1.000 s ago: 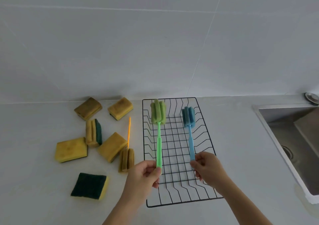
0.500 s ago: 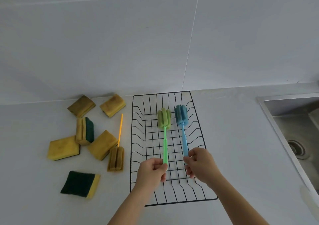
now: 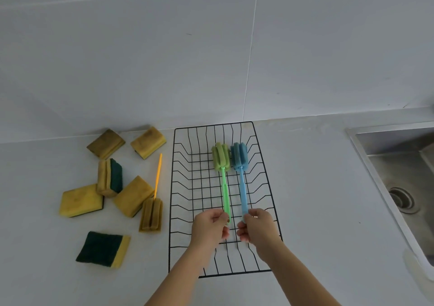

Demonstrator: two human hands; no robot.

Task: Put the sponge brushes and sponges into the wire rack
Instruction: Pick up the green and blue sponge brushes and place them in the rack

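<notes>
Now both brushes lie side by side inside the wire rack, foam heads toward the wall. Left hand has its grip pinched on the green brush handle; right hand pinches the blue brush handle. Yellow sponges and an orange brush sit on the tabletop, left of the rack.

sponge brushes: 3 | sponges: 6 | wire rack: 1 | hands: 2
</notes>
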